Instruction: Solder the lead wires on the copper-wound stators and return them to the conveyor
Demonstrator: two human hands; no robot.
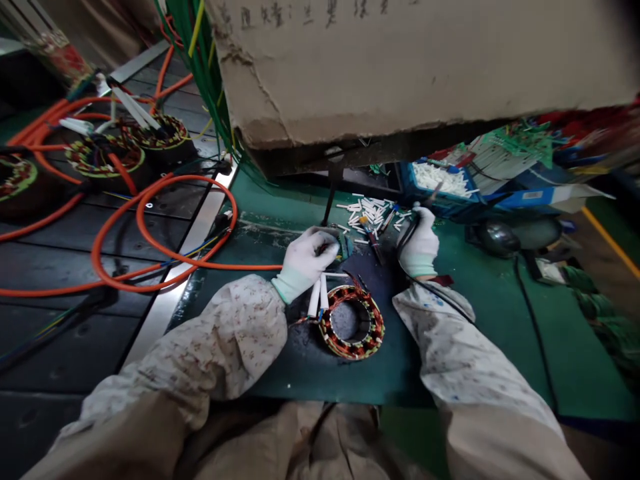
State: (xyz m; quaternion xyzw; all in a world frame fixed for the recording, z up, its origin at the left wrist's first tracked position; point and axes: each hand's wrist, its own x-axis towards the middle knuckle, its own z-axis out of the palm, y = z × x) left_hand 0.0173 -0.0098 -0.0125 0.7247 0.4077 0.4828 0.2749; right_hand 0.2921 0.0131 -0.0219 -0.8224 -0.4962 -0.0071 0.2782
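Observation:
A copper-wound stator ring point(352, 323) lies on the green mat point(480, 313) in front of me, with white sleeved leads point(317, 295) rising from its left side. My left hand point(306, 260), in a white glove, is closed around those wires just above the ring. My right hand point(420, 245), also gloved, grips a dark-handled tool with a black cord point(406, 231); the tool's tip is hidden. Between and beyond the hands lies a scatter of short white tube pieces point(367, 212).
A blue tray point(440, 181) of white tubes stands behind the right hand, under a large cardboard box point(410, 60). To the left, orange cables point(165, 247) loop over dark rollers beside other stators point(105, 155). A dark round object point(495, 237) sits at right.

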